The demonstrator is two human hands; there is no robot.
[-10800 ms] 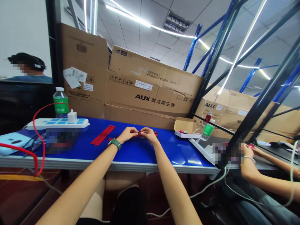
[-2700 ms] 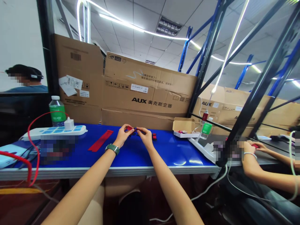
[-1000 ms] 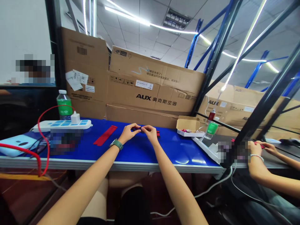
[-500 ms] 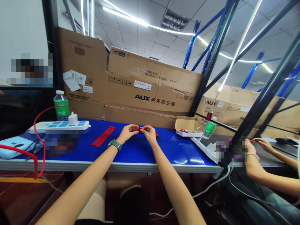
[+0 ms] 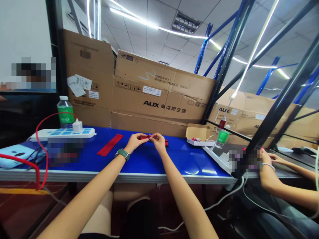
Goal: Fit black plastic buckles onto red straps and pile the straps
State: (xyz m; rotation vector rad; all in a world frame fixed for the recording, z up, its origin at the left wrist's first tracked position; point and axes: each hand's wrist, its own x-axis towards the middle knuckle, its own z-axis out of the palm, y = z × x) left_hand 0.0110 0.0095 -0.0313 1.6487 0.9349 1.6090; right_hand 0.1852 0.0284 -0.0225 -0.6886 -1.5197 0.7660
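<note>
Over the blue tabletop [image 5: 147, 166], my left hand [image 5: 135, 141] and my right hand [image 5: 158, 141] meet with fingertips pinched on a small red strip [image 5: 144, 137]. Its shape is mostly covered by my fingers; it looks like folded ribbon or fabric. A longer flat red strip [image 5: 110, 145] lies slantwise to the left of my left hand, apart from it. Just beyond my right wrist, small red and black pieces [image 5: 166, 143] rest on the table, partly hidden by that hand.
An open carton [image 5: 198, 135] with small red and white items stands back right. A power strip [image 5: 62, 133], a bottle [image 5: 65, 113] and a red cable [image 5: 37, 129] occupy the left. Tall cardboard [image 5: 161, 96] borders the back. At right, another person's hands [image 5: 267, 157] work beside a metal post.
My fingers have shifted slightly on the red strip, and more of its red shows between them. At right, the other person's hands have drawn closer together.
</note>
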